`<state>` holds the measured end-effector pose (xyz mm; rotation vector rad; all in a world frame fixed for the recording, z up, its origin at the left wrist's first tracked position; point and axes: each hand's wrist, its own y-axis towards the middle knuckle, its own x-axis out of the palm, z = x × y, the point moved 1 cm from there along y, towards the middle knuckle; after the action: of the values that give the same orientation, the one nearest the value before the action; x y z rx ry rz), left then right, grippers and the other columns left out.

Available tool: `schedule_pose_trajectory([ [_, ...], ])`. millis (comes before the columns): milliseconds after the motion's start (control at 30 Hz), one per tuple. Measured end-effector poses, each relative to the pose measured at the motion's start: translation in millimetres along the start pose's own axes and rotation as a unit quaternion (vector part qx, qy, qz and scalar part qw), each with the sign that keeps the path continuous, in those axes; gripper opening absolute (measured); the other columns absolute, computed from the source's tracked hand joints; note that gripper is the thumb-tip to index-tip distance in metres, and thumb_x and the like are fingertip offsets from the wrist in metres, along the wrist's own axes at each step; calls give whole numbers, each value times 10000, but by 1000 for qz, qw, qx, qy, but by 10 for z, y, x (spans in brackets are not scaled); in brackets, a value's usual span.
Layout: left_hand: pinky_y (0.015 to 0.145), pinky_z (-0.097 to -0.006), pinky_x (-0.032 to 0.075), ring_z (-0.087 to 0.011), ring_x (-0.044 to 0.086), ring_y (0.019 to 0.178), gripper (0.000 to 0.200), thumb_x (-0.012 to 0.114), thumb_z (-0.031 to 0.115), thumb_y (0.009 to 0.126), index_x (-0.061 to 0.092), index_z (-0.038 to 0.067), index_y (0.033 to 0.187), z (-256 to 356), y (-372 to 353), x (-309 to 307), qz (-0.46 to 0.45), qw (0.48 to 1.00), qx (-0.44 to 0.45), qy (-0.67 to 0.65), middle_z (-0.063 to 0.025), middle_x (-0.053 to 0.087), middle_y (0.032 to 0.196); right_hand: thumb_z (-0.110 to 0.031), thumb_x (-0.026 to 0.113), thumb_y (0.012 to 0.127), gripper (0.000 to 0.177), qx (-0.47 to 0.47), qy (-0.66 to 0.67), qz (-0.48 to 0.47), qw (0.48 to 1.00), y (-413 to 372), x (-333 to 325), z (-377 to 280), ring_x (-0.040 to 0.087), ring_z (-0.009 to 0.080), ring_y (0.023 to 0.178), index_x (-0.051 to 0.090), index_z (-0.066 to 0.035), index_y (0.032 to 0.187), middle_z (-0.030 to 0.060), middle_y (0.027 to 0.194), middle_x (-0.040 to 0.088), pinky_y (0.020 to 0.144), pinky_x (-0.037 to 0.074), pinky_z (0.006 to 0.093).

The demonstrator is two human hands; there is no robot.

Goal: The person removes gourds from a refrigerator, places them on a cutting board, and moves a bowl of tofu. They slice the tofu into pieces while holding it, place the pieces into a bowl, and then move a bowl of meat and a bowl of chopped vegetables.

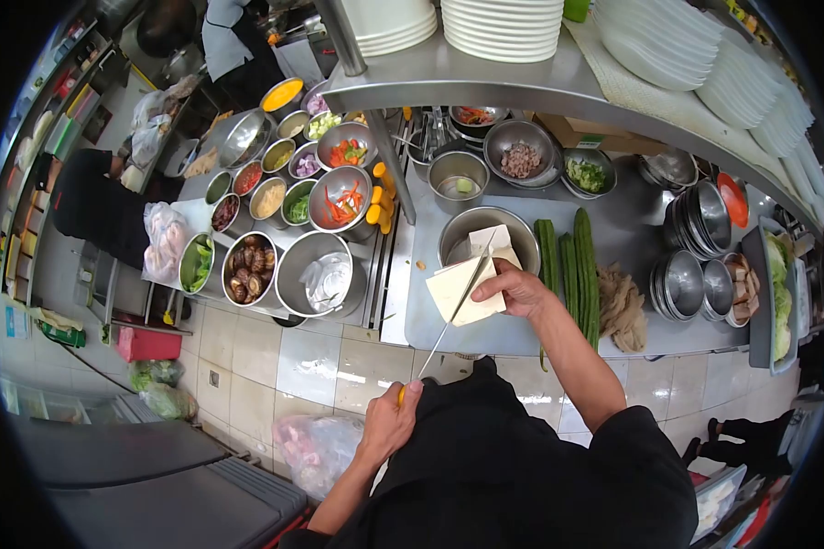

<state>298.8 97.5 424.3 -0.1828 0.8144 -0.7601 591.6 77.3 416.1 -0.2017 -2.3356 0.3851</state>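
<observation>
My left hand [392, 423] is closed around the yellow handle of a long knife [442, 339], low in front of my body. The thin blade slants up and away, lying across a pale white block of what looks like tofu [449, 291]. My right hand [516, 291] grips that block at its right side, thumb near the blade. Behind it a steel bowl [450, 235] holds another white piece [504, 240], partly hidden by my fingers. Both stand over a pale cutting board [421, 316]. Long green cucumbers [584, 265] lie right of the bowl.
A crumpled tan cloth [623, 311] lies beside the cucumbers. Stacked steel bowls [685, 284] stand farther right. Leftward, a pot of mushrooms [250, 267] sits among several vegetable containers. A metal shelf [485, 80] with plates overhangs the counter. Another person [96, 206] bends at the left.
</observation>
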Motion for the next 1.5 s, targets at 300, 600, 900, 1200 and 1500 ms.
schedule_pose_trajectory([
  [300, 620, -475, 450, -480, 586, 696, 563, 445, 498, 944, 573, -41, 844, 246, -75, -201, 14, 999, 40, 10, -276, 582, 650, 66, 689, 644, 528, -13, 34, -6, 999, -10, -19, 20, 650, 241, 963, 543, 43, 1152, 144, 1060, 642, 908, 510, 366],
  [600, 462, -221, 317, -51, 392, 519, 515, 389, 468, 987, 531, 11, 797, 328, -93, -185, 14, 988, 30, -153, 7, 462, 594, -377, 551, 849, 561, -132, 232, 61, 962, 124, 125, 139, 552, 333, 1146, 508, -1, 1263, 162, 1243, 566, 1018, 411, 469],
  [900, 477, -229, 335, -57, 402, 544, 508, 372, 467, 993, 510, 18, 801, 569, 151, 238, 18, 982, 64, -179, 0, 470, 618, -404, 415, 900, 565, -266, 419, -7, 868, 353, 108, 165, 506, 360, 1192, 511, 29, 1249, 181, 1232, 566, 1036, 384, 453],
  [1200, 614, -518, 422, -520, 547, 698, 531, 352, 462, 988, 495, -32, 858, 713, 124, 309, 8, 991, 58, -117, -302, 544, 658, -352, 412, 893, 546, -318, 431, 60, 842, 368, 198, 89, 462, 358, 1247, 502, 39, 1263, 190, 1273, 533, 1062, 354, 466],
  [1500, 623, -533, 420, -532, 544, 711, 535, 353, 466, 985, 493, -33, 854, 706, 141, 313, 17, 992, 58, -112, -304, 554, 669, -326, 402, 892, 544, -320, 438, 63, 838, 368, 226, 97, 450, 366, 1258, 493, 52, 1273, 197, 1277, 533, 1066, 346, 479],
])
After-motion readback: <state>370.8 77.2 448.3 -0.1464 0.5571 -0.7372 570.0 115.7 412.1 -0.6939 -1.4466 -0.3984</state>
